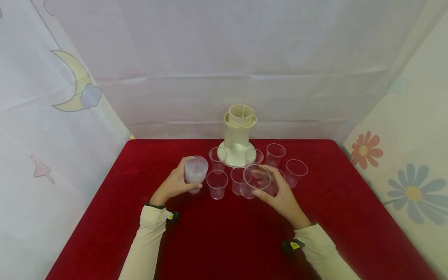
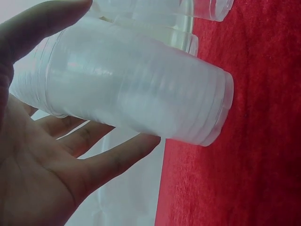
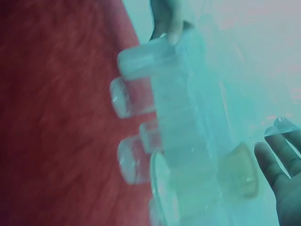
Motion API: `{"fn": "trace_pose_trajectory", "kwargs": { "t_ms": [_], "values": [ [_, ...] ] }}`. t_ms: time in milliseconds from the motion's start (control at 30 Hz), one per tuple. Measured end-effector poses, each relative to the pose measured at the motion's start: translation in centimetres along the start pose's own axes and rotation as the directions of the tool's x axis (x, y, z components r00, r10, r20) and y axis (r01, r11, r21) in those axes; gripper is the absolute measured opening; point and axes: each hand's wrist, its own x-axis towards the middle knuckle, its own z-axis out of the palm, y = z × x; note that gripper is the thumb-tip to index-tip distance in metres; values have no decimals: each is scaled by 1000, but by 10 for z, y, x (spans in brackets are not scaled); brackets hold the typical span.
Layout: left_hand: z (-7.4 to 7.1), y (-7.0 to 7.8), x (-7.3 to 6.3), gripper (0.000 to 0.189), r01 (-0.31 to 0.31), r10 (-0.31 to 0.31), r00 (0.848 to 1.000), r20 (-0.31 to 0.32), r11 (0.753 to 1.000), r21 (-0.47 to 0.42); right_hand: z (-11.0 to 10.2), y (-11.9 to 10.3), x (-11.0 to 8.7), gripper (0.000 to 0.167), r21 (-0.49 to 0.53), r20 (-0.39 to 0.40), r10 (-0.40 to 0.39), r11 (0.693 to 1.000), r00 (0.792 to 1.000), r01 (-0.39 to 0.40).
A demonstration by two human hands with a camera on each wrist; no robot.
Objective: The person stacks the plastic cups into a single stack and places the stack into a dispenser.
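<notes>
My left hand (image 1: 172, 186) grips a stack of clear plastic cups (image 1: 196, 171), thumb on one side and fingers on the other. In the left wrist view the nested cups (image 2: 141, 89) lie across the hand, bottoms pointing right. My right hand (image 1: 284, 197) holds a single clear plastic cup (image 1: 254, 179) near its rim, above other cups. The right wrist view is blurred; the right hand's fingers (image 3: 282, 162) show at its right edge. Between the hands, one clear cup (image 1: 217, 185) stands upright on the table, and another cup (image 1: 238, 181) stands partly behind the held one.
A cream cylinder device (image 1: 237, 136) with a round base stands at the table's back. Around it are more upright cups, including a back left cup (image 1: 217, 158), a back right cup (image 1: 275, 154) and a right cup (image 1: 296, 173). Red cloth (image 1: 224, 241) covers the table.
</notes>
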Motion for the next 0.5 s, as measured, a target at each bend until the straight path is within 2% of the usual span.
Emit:
{"fn": "trace_pose_trajectory", "kwargs": {
  "t_ms": [200,500],
  "values": [
    [1,1,0,90,-2,2,1000,-12,1000,9,14,-10,25,68,109,-11,-60,992,998,61],
    [3,3,1,91,16,-15,999,-31,1000,22,34,-16,53,65,208,-29,-116,971,993,119]
  ]
}}
